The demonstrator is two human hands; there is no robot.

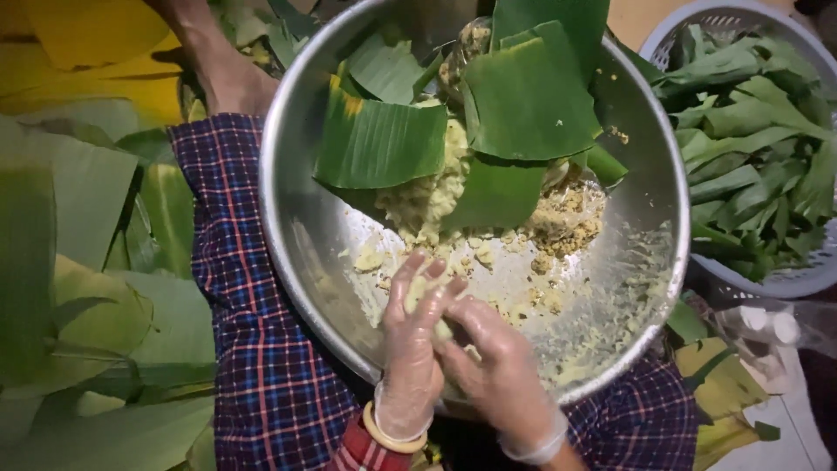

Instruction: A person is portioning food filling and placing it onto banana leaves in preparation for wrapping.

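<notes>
Leaf-strewn floor [78, 262] surrounds both gloved hands; left hand [411, 349] and right hand [497, 366] press a yellow lump [418, 292] together inside the steel bowl [296, 218]; basket of leaves [750, 131] beyond the right hand.

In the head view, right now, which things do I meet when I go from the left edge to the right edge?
Loose banana leaves → checked trouser leg → left hand → right hand, both over the metal bowl → plastic basket of green leaves.

Dim warm light; glare on steel bowl [296, 218]; soft edges.
</notes>
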